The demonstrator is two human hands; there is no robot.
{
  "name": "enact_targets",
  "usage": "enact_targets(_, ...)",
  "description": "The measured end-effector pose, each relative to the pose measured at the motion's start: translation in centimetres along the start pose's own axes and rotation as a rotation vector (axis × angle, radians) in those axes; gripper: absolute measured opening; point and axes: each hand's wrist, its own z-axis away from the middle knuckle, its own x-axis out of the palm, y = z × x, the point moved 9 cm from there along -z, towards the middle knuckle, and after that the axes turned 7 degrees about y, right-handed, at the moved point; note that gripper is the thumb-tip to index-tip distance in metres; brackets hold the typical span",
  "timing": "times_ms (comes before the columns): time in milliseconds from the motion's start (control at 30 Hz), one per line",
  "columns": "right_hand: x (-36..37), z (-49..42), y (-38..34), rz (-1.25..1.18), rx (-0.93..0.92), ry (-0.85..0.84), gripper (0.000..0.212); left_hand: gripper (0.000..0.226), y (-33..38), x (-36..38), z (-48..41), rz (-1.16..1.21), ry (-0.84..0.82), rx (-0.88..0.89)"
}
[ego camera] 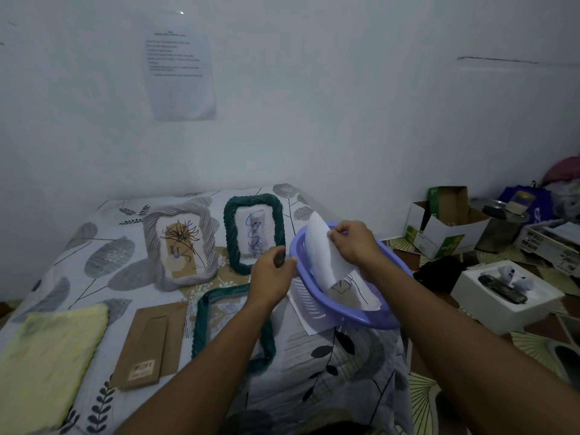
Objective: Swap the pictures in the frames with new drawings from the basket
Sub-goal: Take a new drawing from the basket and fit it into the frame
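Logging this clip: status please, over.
Left hand grips purple plastic basket by rim. Right hand pinches white paper sheet inside it. Nothing blocking.

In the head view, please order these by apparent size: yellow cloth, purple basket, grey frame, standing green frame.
Largest: yellow cloth and purple basket, about alike; the cloth is nearer and cut by the picture's edge, so I leave them unranked.
Then: grey frame.
Smallest: standing green frame, only slightly smaller.

A leaf print in grey, black and tan was seen on the white cotton bedsheet (94,233). The slotted plastic basket (309,295) was coloured lilac, one upright twisted-rope frame (230,227) dark green.
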Motion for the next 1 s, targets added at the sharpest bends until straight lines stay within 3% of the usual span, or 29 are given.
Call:
enact_targets(67, 0.5, 0.9, -1.8, -0.194, 0.034, 0.005, 0.016, 0.035, -0.5, -0.9, -0.3, 0.076, 0.012, -0.088)
enact_targets(167, 2.6, 2.7, -3.5, -0.361, 0.095, -0.049, 0.018, 0.027, -2.3, -1.9, -0.1, 0.393, -0.025, -0.358)
enact_targets(267, 5.4, 4.3, -3.7, -0.383, 0.132, -0.076, 0.014, 0.019, -2.9, -5.5, 0.1, 0.503, 0.058, -0.394)
enact_targets(333, 7.1, 5.5, -3.6, -0.316, 0.097, -0.08, 0.013, 0.028, -3.8, -8.5, 0.2, 0.422, 0.121, -0.342)
enact_targets(500, 12.3, 9.5, -2.6, -0.098, -0.074, -0.21, 0.018, 0.054, -6.6, -12.7, 1.2, -0.072, 0.143, -0.115)
enact_targets(600, 14.7, 11.1, -1.1, 0.091, -0.123, -0.235, 0.016, 0.048, -8.0, -13.0, 1.9, -0.235, 0.133, -0.014)
enact_targets(733, 15.7, 12.5, 0.1, 0.364, -0.358, -0.222, 0.023, 0.038, -9.7, -12.0, 3.1, -0.611, 0.082, 0.179)
enact_targets(833, 15.7, 12.7, 1.0, 0.331, -0.407, -0.196, 0.024, 0.037, -10.5, -12.0, 3.9, -0.693, 0.077, 0.24)
enact_targets(1000, 16.2, 12.5, 1.4, 0.318, -0.41, -0.222, 0.03, 0.044, -11.8, -11.9, 3.9, -0.634, -0.01, 0.189)
